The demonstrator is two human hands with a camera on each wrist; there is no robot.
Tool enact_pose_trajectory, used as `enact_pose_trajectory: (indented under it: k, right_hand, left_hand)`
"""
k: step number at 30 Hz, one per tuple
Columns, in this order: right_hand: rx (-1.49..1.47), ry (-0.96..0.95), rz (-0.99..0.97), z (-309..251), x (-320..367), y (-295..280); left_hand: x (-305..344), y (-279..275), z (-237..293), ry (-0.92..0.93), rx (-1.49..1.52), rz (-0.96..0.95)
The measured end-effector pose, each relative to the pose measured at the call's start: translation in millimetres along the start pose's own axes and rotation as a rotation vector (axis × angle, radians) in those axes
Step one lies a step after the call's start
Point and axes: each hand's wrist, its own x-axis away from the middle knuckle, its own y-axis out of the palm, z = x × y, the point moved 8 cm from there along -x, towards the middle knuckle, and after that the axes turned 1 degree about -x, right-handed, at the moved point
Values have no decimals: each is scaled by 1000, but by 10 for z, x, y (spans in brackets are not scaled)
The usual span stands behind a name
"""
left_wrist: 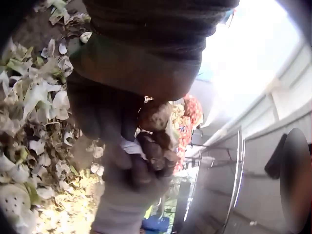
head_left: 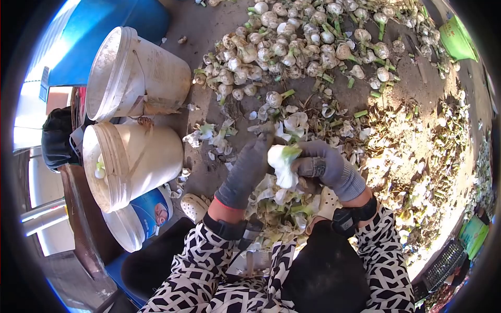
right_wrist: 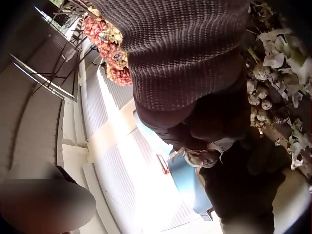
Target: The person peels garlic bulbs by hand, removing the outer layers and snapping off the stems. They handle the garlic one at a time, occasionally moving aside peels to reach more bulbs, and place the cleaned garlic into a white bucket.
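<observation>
The person wears sleeves (head_left: 182, 263) in a black-and-white geometric print, grey gloves (head_left: 334, 166), the right with a ribbed cuff (head_left: 350, 183), the left red-edged, black wrist straps (head_left: 223, 228) and pale, perforated clogs (head_left: 194, 207).

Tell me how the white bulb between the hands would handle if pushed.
The white bulb would probably roll unevenly, given its rounded body and green stem. Its smooth-looking surface may be slippery. The pale skin hanging from it looks thin, so likely floppy.
</observation>
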Motion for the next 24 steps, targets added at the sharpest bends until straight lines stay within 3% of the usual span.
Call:
enact_pose_trajectory:
  k: [2,3,5,6,8,9,10,12,13,14,16,18,20,22,23,24]
  right_hand:
    - [-123,2,12,112,-64,-7]
    - [-309,-27,5,92,-137,-20]
    - [-530,-30,-82,-19,-219,-81]
    - [-529,-38,-79,-8,-252,-107]
    - [-565,-60,2,132,-337,-167]
    - [-566,-59,-155,107,-353,-102]
    - [-572,-56,-164,94,-380,-45]
    - [-501,-59,-91,52,-410,11]
    - [-467,-55,-164,48,-394,-18]
    - [-417,-23,-97,166,-350,-198]
    - [-428,-46,28,141,-95,-466]
    - [1,-222,225,-264,274,-476]
    - [161,-41,253,-271,567,-453]
    - [113,-6,-31,-326,585,-76]
    - [22,31,-274,-265,620,109]
    - [97,-118,-379,-339,549,274]
  left_hand:
    - [-51,-95,-97,-365,809,159]
    - [-61,-156,72,-365,806,153]
    - [-67,-478,345,-398,544,368]
    - [-59,-440,316,-392,542,363]
    - [138,-419,547,120,68,450]
    - [253,-124,156,-93,588,343]
    - [249,-203,245,-99,580,349]
    - [146,-475,796,110,-384,394]
    - [85,-424,503,203,8,356]
    - [39,-385,354,-138,756,309]
    - [-54,-539,442,-17,1643,267]
    - [-16,-796,404,76,1683,254]
    - [0,-916,347,91,1794,317]
    - [-8,-982,263,76,1811,356]
    - [-18,-1002,196,56,1839,391]
    - [-35,-1086,122,68,1853,407]
